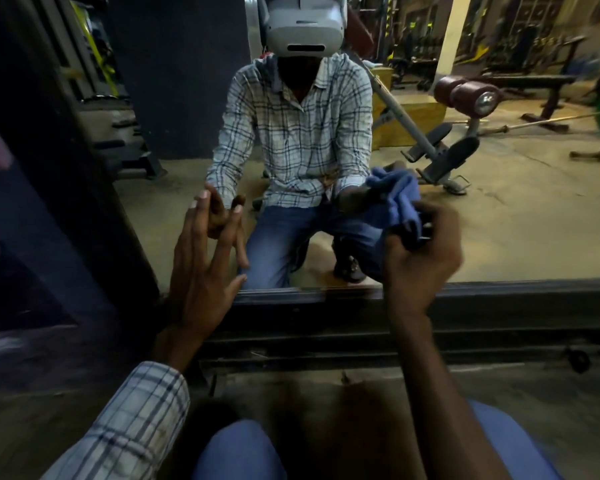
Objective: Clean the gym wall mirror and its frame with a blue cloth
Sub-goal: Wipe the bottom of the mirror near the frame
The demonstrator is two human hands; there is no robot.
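A: Mirror [499,209] first. Where is it?

B: Straight ahead and low. The person crouches on the floor [326,393] facing it. The frame [516,292] runs its bottom rail across just under both hands.

A: And the hands?

B: The left hand [201,271] is spread wide with straight fingers and holds nothing. Its fingertips [205,195] touch the glass near the lower left corner. I take it for a brace that steadies the crouch. The right hand [420,258] grips the cloth [395,209], bunched into a wad, low on the glass just above the rail. I cannot tell whether the cloth is touching the glass or just off it.

A: Why bunched?

B: Probably for a firm pad to press with. Loose folds stand up above the fingers.

A: What about edges?

B: The rail is a dark ledge with stepped ridges below it, which I would expect to catch dust. The frame's dark side [94,209] rises just left of the open hand. Where it meets the rail the corner is tight, and that hand sits in front of it.

A: Is there room to move?

B: Rightward, the glass and rail run free to the picture's edge, and there is room upward too. Leftward, the bracing hand blocks the way, so it would have to lift before the cloth could reach the corner. The knees [239,452] sit close below, so I judge reaching down to the ridges would be cramped.
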